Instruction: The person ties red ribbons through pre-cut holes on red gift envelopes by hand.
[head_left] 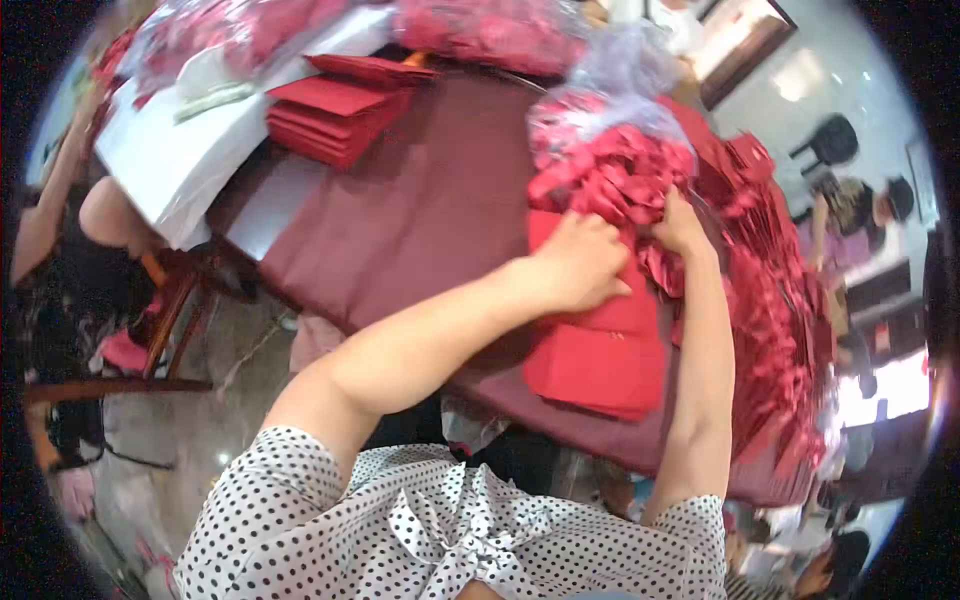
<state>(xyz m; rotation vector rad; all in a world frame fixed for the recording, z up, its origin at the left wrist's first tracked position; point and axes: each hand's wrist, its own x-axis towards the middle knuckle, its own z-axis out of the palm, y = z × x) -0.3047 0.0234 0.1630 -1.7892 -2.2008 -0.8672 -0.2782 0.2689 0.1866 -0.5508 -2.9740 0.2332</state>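
Nearest to us is our dotted blouse (450,530), soft cloth, with both bare arms reaching up from it toward the maroon table (400,220).

On the near edge of that table lies a flat stack of red envelopes (600,370), stiff matte card with square corners. Our left hand (580,262) rests on the top of this stack, fingers curled down; whether they pinch anything we cannot tell. Just beyond the stack, our right hand (682,225) has its fingers closed into a heap of red ribbon bows (615,175), glossy and crinkled, spilling from a clear plastic bag (620,80).

We judge the step in hand to be pulling one bow loose from the heap. The next move calls for a light pinch, so that one bow comes free without dragging its tangled neighbours.

Farther across the table sit a second red stack (335,115) and white sheets (190,150).
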